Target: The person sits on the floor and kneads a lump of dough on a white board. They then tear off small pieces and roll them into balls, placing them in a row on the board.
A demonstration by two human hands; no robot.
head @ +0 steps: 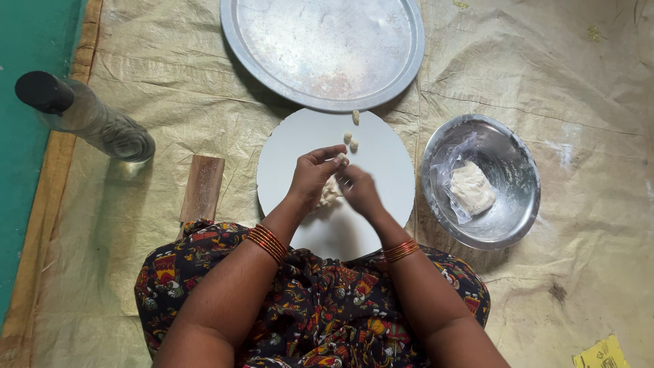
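Note:
My left hand (315,176) and my right hand (361,191) meet over a round white board (388,157). Together they hold a pale lump of dough (330,193), and the fingertips pinch a small bit at its top. Three small dough pieces (352,140) lie on the far part of the board, one near its rim. Both wrists wear red and gold bangles.
A large round metal tray (272,61) lies beyond the board. On the right, a steel bowl (518,204) holds dough in a clear plastic bag. A glass bottle with a black cap (88,119) and a wooden piece (202,187) lie left. A yellowish sheet covers the floor.

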